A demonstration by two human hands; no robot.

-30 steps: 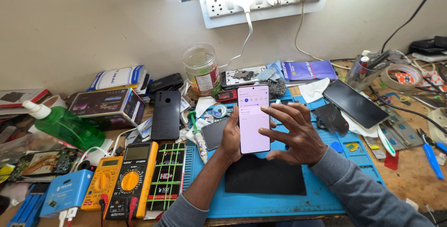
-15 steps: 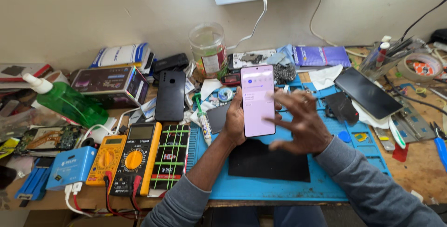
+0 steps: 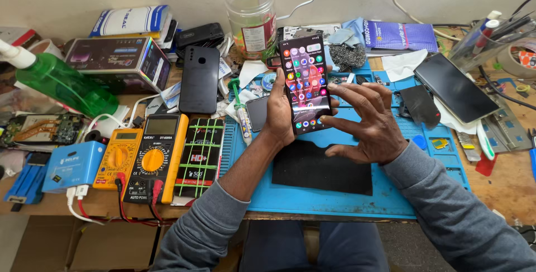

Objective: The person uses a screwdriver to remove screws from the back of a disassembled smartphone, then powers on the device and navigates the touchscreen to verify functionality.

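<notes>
The left hand (image 3: 281, 109) grips the smartphone (image 3: 306, 84) upright above the blue mat (image 3: 346, 194) on the tabletop (image 3: 502, 182), and its screen, pale half a second ago, now shows a dark grid of coloured icons. The right hand (image 3: 365, 124) hovers just beside it, fingers spread wide, holding nothing, as before.

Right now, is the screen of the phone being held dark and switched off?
No. The phone held upright in the left hand has a lit screen full of colourful app icons, with the right hand spread beside it.
</notes>
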